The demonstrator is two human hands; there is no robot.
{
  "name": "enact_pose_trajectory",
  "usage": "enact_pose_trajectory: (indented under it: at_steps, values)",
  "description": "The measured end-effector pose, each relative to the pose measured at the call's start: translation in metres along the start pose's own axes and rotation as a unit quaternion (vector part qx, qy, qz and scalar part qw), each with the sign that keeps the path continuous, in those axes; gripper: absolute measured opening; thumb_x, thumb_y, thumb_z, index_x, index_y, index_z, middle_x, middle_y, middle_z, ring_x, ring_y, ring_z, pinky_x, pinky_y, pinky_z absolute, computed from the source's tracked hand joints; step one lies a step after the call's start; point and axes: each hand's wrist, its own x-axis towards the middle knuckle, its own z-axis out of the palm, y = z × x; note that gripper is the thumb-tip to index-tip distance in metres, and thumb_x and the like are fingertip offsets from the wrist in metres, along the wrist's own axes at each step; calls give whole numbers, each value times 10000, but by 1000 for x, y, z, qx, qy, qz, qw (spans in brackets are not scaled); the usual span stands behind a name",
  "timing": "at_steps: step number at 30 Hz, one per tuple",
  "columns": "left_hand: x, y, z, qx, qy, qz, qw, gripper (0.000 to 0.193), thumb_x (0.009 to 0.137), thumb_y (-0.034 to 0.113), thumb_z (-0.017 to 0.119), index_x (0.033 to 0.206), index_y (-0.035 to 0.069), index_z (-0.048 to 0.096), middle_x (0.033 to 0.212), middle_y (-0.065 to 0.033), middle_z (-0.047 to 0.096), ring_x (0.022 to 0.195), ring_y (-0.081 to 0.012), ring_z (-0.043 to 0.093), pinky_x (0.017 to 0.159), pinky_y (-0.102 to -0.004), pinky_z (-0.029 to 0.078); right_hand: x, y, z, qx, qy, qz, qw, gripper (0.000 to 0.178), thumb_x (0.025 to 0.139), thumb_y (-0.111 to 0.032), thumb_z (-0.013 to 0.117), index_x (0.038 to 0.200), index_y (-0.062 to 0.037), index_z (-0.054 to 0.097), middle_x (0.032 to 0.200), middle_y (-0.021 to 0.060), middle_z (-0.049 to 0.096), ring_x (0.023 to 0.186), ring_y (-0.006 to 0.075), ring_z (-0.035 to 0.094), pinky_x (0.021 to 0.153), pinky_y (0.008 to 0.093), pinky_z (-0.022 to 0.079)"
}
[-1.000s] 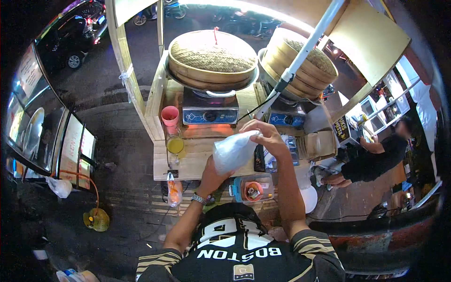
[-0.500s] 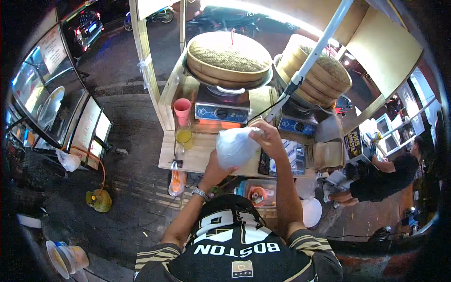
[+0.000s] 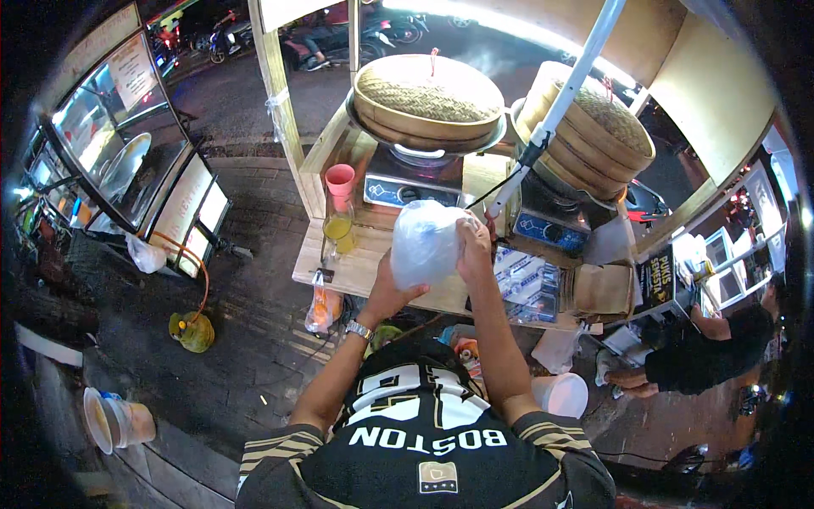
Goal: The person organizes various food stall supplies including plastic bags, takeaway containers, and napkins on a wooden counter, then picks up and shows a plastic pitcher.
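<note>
Tilted a second ago, the white plastic bag (image 3: 422, 248) now stands more upright, held on the near side of the wider bamboo steamer (image 3: 428, 97). The half-open left hand (image 3: 398, 284) cups its lower side; the right hand (image 3: 474, 248) curls around its upper edge. Probably light, soft, slippery: pinch the edge, support below.

Left grip (image 3: 396, 287) is cupping, thumb (image 3: 416, 293) pointing right. Right grip (image 3: 475, 248) is sitting higher, nearby, fingers (image 3: 467, 227) curling. Left forearm (image 3: 332, 373) and right forearm (image 3: 495, 339) are slanting forward, converging.
</note>
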Motion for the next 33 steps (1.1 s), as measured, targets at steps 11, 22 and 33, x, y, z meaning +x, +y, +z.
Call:
enact_pose_trajectory:
  at_steps: [11,22,33]
  values:
    - [-40,-46,-24,-584,105,-350,725,897,892,669,526,1514,103,212,1445,-189,355,1306,-375,409,1025,-603,404,-15,-25,1,-60,-121,-75,988,562,1009,-400,466,1410,-7,454,1368,109,490,1204,190,505,1046,340,374]
    - [-31,-72,9,-517,53,-372,769,367,1006,375,520,1233,87,504,1165,-98,552,1053,-249,563,831,-462,541,-32,98,-63,-204,48,265,941,467,1000,-437,483,1278,-75,577,929,57,656,764,176,617,653,367,515]
    - [-49,-100,26,-290,194,-254,902,370,1012,297,550,1266,48,451,1119,-123,576,984,-198,585,823,-357,518,-32,111,-77,-352,116,91,924,374,983,-318,557,1209,-23,597,932,70,654,812,147,611,715,323,492]
